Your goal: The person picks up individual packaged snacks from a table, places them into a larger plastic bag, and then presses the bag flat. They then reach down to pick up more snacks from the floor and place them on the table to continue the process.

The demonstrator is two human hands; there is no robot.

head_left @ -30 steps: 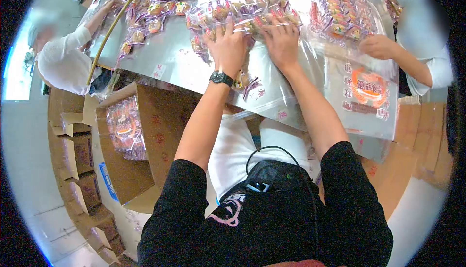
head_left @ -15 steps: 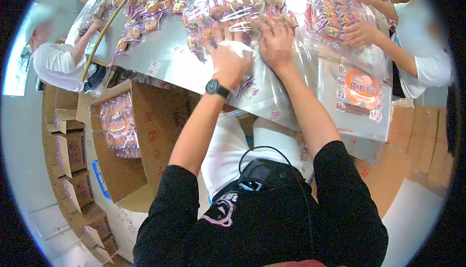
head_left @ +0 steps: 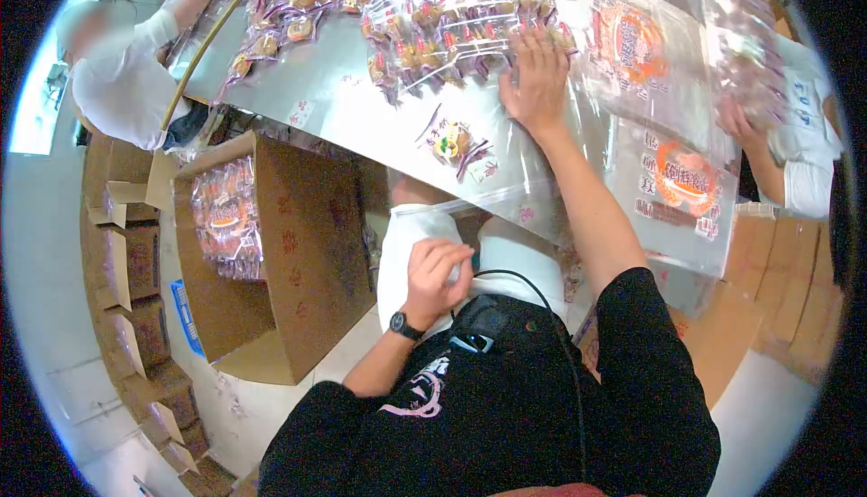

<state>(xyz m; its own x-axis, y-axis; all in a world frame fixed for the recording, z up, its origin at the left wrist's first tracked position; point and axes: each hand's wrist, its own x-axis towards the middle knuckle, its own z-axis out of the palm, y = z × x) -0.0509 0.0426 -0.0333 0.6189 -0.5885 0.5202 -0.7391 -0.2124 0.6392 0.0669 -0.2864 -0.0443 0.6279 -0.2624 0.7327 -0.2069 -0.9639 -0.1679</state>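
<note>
My right hand (head_left: 536,86) lies with fingers stretched over the near right edge of a clear plastic bag (head_left: 461,32) filled with rows of small wrapped snacks. My left hand (head_left: 438,273) is drawn back above my lap, its fingers curled in; a pale patch shows by the thumb, but I cannot make out what it holds. One single wrapped snack (head_left: 449,140) in purple-and-clear film lies on the metal table (head_left: 348,109), between the bag and the table's near edge.
Loose wrapped snacks (head_left: 302,0) are heaped at the back left. Flat printed bags (head_left: 677,172) lie on the right. An open carton (head_left: 312,253) holding packed bags (head_left: 226,217) stands at left. Co-workers stand on the left (head_left: 122,82) and right (head_left: 804,127), the right one handling a blurred filled bag.
My left hand has left the filled bag and pulled back towards my waist, uncovering the single snack. My right hand stays on the bag. The right co-worker has lifted a filled bag.
</note>
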